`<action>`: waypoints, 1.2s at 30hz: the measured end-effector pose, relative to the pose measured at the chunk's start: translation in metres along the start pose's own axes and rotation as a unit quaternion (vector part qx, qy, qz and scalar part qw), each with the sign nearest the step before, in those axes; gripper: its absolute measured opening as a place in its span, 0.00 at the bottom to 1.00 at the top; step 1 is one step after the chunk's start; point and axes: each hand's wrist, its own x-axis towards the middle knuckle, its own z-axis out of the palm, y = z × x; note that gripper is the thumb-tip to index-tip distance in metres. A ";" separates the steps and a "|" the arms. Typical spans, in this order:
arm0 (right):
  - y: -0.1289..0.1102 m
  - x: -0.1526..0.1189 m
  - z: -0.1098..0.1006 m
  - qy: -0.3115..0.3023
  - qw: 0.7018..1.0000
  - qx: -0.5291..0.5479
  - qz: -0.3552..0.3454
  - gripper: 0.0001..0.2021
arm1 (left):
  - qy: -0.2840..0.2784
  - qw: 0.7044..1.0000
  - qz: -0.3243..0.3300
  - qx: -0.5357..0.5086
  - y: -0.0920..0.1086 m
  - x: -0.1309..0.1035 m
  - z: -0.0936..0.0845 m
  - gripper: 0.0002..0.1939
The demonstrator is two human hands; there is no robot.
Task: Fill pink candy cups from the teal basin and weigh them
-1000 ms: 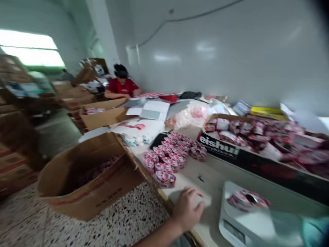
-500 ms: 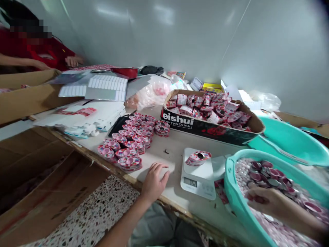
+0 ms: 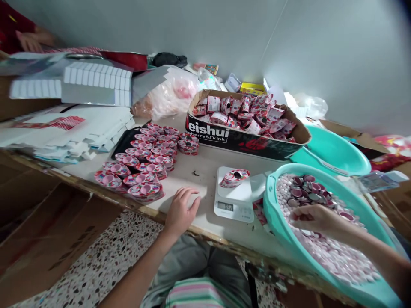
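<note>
My left hand (image 3: 182,210) lies flat near the table's front edge with its fingers stretched out, holding nothing. To its right, a white digital scale (image 3: 233,209) bears one red-and-pink patterned oval carton (image 3: 235,178) with a dark round opening. My right hand (image 3: 313,217) is inside a turquoise basin (image 3: 272,201), its fingers curled together; what they hold, if anything, is hidden. Small pinkish-white pieces (image 3: 345,252) fill the basin, with maroon cups (image 3: 310,188) heaped on top beyond my hand. Rows of similar patterned cartons (image 3: 144,177), with pink cups in their openings, stand left of my left hand.
Behind the scale, a black-printed cardboard box (image 3: 237,139) is full of patterned cartons. A second turquoise basin (image 3: 337,149) stands at the right. Flat white cartons (image 3: 105,119) and plastic bags (image 3: 173,94) lie at the left and back. A co-worker's hand (image 3: 30,42) shows top left.
The view has shifted, so the table's things sit further left and higher. My right hand stays in the basin, fingers curled; my left hand still rests on the table.
</note>
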 end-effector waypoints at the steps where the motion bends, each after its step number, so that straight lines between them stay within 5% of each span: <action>1: 0.001 0.000 -0.003 -0.042 0.999 0.028 0.008 0.11 | 0.000 1.000 0.000 -0.001 0.000 0.000 0.000 0.05; 3: -0.001 -0.001 -0.011 -0.086 0.991 0.090 0.038 0.12 | -0.001 1.000 -0.001 -0.001 0.001 0.000 0.000 0.05; 6: -0.017 0.001 -0.023 -0.048 0.984 0.161 0.054 0.16 | -0.003 1.000 -0.002 0.002 0.001 0.000 0.000 0.05; 18: -0.123 0.082 -0.012 -0.035 0.980 0.167 -0.103 0.21 | 0.009 1.000 0.000 0.001 0.002 -0.002 -0.001 0.05; 27: -0.142 0.109 0.003 0.044 0.986 0.005 -0.160 0.14 | -0.003 1.000 -0.002 -0.011 0.002 -0.002 -0.002 0.06; 36: -0.150 0.104 0.000 0.036 0.979 -0.060 -0.192 0.16 | -0.002 1.000 -0.001 -0.019 0.002 -0.002 -0.003 0.06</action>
